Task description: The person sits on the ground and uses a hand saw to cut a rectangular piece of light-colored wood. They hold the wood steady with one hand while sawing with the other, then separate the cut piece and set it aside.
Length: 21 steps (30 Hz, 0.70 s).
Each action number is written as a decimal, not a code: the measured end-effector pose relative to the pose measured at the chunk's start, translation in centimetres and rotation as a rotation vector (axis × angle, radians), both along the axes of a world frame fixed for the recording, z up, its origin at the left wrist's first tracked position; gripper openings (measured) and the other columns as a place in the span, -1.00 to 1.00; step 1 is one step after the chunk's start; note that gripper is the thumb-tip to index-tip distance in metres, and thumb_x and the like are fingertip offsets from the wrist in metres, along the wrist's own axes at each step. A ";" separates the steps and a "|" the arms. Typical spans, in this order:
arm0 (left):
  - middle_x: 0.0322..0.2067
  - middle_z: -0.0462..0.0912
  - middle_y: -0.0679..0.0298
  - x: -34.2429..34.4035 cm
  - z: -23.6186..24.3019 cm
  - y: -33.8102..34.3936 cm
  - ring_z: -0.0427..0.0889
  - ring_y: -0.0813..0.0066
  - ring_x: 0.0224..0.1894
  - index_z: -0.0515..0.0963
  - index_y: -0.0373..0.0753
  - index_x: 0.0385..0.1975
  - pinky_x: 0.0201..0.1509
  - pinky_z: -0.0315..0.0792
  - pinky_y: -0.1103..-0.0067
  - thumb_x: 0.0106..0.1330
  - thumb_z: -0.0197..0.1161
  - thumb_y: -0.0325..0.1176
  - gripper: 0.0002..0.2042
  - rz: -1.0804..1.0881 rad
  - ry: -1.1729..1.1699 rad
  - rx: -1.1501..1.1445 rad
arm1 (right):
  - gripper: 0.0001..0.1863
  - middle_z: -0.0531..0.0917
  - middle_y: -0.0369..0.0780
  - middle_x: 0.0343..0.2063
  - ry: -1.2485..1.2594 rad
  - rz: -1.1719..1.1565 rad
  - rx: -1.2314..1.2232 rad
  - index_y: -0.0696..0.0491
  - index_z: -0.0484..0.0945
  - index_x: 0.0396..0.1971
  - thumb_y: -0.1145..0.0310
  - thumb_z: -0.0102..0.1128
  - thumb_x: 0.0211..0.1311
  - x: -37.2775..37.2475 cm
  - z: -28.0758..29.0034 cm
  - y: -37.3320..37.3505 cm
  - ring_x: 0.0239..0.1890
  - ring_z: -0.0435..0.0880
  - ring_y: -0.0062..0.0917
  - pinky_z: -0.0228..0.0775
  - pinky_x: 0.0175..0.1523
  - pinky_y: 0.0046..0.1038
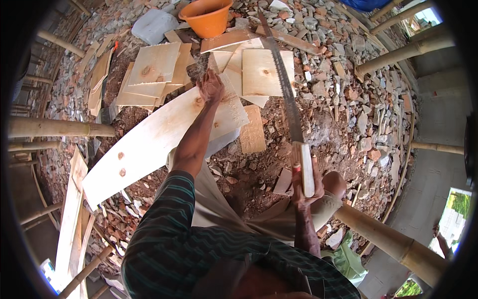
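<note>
My right hand (301, 192) is wrapped around the pale wooden handle of a hand saw (288, 99). The long, dark, toothed blade points away from me, to the right of a wide pale wooden board (149, 134) and apart from it. That board slants from the lower left up to the middle, with a few brown knots. My left hand (211, 87) grips the board's far edge near its right end, the fingers curled and partly hidden. Below that end lies a greyish block (222, 142), mostly covered. A small wood offcut (253, 130) rests on the soil beside it.
Cut board pieces (154, 62) lie stacked beyond the board, and a square piece (261, 72) lies under the blade's line. An orange basin (205, 17) and a pale grey lump (154, 26) stand farther off. Broken brick rubble (358, 104) surrounds me. Bamboo poles (393, 239) stand at both sides.
</note>
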<state>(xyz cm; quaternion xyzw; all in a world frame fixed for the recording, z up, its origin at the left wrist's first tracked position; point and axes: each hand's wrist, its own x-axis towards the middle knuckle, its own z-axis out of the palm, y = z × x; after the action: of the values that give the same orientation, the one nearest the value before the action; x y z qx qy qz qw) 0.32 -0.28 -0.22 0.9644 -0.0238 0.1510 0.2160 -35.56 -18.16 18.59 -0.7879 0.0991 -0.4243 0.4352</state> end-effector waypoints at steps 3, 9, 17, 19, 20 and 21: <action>-0.13 0.67 0.08 -0.4 0.8 0.0 0.61 0.14 0.00 0.46 -0.24 -0.08 0.20 0.29 0.16 0.33 0.13 -0.25 -0.74 -0.041 -0.070 -0.021 | -0.40 0.64 0.08 0.00 -0.074 -0.114 -0.362 0.29 0.46 0.16 0.55 0.25 0.02 0.7 -0.9 -3.3 -0.11 0.75 -0.22 0.67 -0.10 -0.35; -0.20 0.67 0.01 0.0 -0.3 0.4 0.63 0.05 -0.07 0.43 -0.24 -0.03 0.21 0.31 0.19 0.24 0.20 -0.21 -0.64 0.008 -0.139 -0.190 | -0.13 0.61 -0.02 -0.10 0.728 -0.282 -0.266 -0.04 0.20 0.41 0.54 0.29 0.01 5.9 -12.5 -4.9 -0.07 0.63 -0.20 0.46 -0.04 -0.18; -0.03 0.56 -0.03 2.5 0.4 11.1 0.54 0.08 0.09 0.36 -0.21 0.08 0.23 0.35 0.31 0.30 0.25 -0.18 -0.57 -0.346 -0.107 -0.305 | -0.49 0.50 0.20 0.08 1.077 -0.254 -0.075 0.16 0.54 0.01 0.21 0.28 0.06 11.1 -15.3 -6.3 0.17 0.47 0.09 0.36 0.20 -0.09; -0.10 0.59 -0.17 0.7 2.2 16.7 0.59 -0.14 -0.02 0.35 -0.25 0.11 0.12 0.43 0.14 0.36 0.16 -0.22 -0.61 -0.273 0.037 -0.222 | -0.49 0.57 0.27 -0.06 0.556 -0.260 0.288 0.32 0.53 -0.09 0.21 0.28 0.08 14.2 -15.7 -8.7 0.04 0.55 0.16 0.40 0.12 -0.10; -0.07 0.56 -0.25 -0.8 3.3 20.0 0.58 -0.23 -0.03 0.33 -0.28 0.16 0.08 0.45 0.11 0.38 0.13 -0.25 -0.58 -0.360 0.010 -0.079 | -0.50 0.64 0.19 -0.16 0.435 -0.323 0.295 0.36 0.51 -0.09 0.23 0.28 0.11 15.6 -16.6 -9.9 -0.05 0.61 0.15 0.43 0.09 -0.15; -0.03 0.53 -0.30 -2.4 4.2 22.4 0.55 -0.28 -0.02 0.29 -0.31 0.21 0.08 0.43 0.08 0.39 0.11 -0.25 -0.55 -0.312 0.074 -0.077 | -0.53 0.69 0.08 -0.28 0.400 -0.273 0.649 0.37 0.52 -0.06 0.30 0.28 0.16 17.9 -17.7 -11.0 -0.28 0.70 -0.02 0.51 -0.20 -0.18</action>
<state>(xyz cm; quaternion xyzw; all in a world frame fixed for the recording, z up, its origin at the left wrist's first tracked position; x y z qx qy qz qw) -2.04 22.12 3.96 0.9449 -0.1594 0.0811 0.2742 -17.71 -29.18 0.88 -0.6561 0.4145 -0.2631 0.5731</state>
